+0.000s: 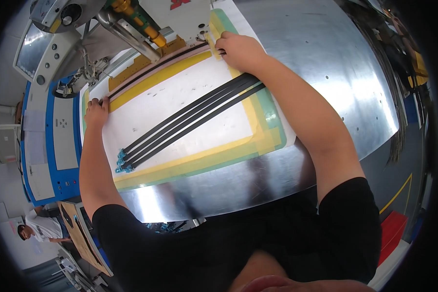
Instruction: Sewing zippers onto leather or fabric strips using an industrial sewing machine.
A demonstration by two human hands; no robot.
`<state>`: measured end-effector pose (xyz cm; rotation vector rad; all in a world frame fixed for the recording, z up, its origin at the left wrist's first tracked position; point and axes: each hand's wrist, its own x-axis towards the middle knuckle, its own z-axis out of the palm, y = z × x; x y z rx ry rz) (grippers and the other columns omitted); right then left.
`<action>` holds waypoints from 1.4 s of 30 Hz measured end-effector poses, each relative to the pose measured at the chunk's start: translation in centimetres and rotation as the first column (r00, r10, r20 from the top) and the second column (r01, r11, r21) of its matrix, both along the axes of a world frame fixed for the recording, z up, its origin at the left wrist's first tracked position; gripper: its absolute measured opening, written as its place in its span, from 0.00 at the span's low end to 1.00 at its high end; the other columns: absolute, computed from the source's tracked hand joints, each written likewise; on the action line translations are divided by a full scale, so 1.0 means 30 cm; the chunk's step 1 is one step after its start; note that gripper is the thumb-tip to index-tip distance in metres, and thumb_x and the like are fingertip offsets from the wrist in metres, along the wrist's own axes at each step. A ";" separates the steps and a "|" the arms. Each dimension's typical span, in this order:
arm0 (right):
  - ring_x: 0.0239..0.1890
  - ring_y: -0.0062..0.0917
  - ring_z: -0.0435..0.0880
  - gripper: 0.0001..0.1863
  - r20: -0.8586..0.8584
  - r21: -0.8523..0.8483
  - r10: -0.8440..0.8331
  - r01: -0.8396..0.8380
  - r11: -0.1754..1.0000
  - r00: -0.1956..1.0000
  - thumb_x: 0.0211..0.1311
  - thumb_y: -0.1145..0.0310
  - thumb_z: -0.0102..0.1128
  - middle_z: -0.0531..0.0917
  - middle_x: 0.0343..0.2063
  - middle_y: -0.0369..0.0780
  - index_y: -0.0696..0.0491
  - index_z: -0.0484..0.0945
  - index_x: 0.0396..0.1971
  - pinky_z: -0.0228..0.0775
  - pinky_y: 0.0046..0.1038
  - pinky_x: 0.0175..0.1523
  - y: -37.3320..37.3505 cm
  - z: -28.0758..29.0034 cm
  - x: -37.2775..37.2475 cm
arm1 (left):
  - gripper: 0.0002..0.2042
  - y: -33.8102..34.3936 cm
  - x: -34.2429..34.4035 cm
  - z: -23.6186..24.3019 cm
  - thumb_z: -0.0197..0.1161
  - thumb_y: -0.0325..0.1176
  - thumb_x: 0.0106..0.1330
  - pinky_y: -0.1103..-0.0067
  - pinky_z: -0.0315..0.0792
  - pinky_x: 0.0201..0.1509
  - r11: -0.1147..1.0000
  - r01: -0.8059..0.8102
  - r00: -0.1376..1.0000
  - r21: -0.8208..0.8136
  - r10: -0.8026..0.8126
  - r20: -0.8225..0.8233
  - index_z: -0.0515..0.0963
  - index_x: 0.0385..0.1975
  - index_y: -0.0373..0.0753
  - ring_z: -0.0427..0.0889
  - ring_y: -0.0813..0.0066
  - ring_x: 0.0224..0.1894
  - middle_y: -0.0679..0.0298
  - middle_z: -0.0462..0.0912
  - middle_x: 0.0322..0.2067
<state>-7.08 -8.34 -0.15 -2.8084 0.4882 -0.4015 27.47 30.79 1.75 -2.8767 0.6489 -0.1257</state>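
A narrow black strip lies straight along a pinkish channel at the far side of the white board. At its left end my left hand is closed, fingertips pressed on the strip. My right hand is closed at the other end, by the board's taped far right corner, with a bit of black showing under its fingers. Between my arms several long black straps lie slantwise on the board. Blue pieces sit at their left ends; their right ends pass under my right forearm.
A machine head with a brass-coloured cylinder and a metal tube hangs over the channel. Yellow and green tape borders the board on a shiny metal table. A blue and white cabinet stands left; a person is farther off.
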 end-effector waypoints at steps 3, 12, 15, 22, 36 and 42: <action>0.47 0.38 0.86 0.12 0.021 -0.001 -0.003 0.003 1.000 1.000 0.65 0.69 0.60 0.83 0.47 0.37 0.47 0.85 0.46 0.80 0.38 0.51 0.005 -0.004 0.005 | 0.29 0.013 0.024 0.022 0.48 0.60 0.77 0.53 0.76 0.57 0.999 0.033 0.999 -0.023 -0.032 0.025 0.78 0.49 0.36 0.83 0.41 0.54 0.44 0.82 0.55; 0.47 0.37 0.86 0.11 0.065 0.030 0.016 -0.018 0.999 0.998 0.64 0.67 0.62 0.82 0.45 0.38 0.48 0.85 0.45 0.80 0.38 0.50 0.001 0.001 0.002 | 0.28 0.100 -0.287 0.114 0.47 0.54 0.79 0.56 0.76 0.42 0.969 0.090 0.972 -0.229 -0.036 0.231 0.81 0.29 0.35 0.85 0.42 0.37 0.46 0.86 0.31; 0.47 0.38 0.86 0.13 0.058 0.075 -0.016 0.011 0.997 0.998 0.64 0.66 0.63 0.81 0.47 0.40 0.48 0.84 0.47 0.80 0.39 0.51 0.015 0.029 -0.008 | 0.29 0.220 -0.446 0.127 0.50 0.53 0.79 0.57 0.73 0.33 0.948 0.134 0.957 -0.288 -0.048 0.288 0.78 0.21 0.34 0.82 0.43 0.28 0.46 0.81 0.22; 0.52 0.42 0.83 0.16 0.041 0.178 0.046 -0.053 0.983 0.998 0.67 0.66 0.63 0.79 0.51 0.44 0.50 0.78 0.53 0.76 0.40 0.57 0.047 0.040 -0.019 | 0.26 0.457 -0.820 0.086 0.55 0.46 0.78 0.58 0.65 0.27 0.926 0.038 0.991 -0.376 0.014 0.134 0.74 0.19 0.33 0.75 0.43 0.22 0.46 0.75 0.17; 0.53 0.41 0.83 0.15 0.012 -0.161 0.202 -0.198 0.967 0.979 0.62 0.83 0.55 0.81 0.48 0.44 0.56 0.82 0.47 0.79 0.38 0.55 0.142 0.049 0.100 | 0.21 0.602 -1.067 0.087 0.59 0.39 0.77 0.64 0.62 0.24 0.801 -0.022 1.000 -0.598 0.008 -0.026 0.71 0.20 0.33 0.65 0.53 0.17 0.50 0.69 0.16; 0.54 0.43 0.82 0.12 0.075 0.003 0.205 -0.206 0.979 0.976 0.68 0.72 0.59 0.81 0.52 0.44 0.55 0.82 0.49 0.75 0.40 0.59 0.135 0.025 0.092 | 0.21 0.605 -1.063 0.049 0.61 0.37 0.76 0.65 0.62 0.24 0.793 0.010 1.000 -0.610 -0.015 -0.004 0.71 0.20 0.32 0.65 0.55 0.17 0.50 0.69 0.16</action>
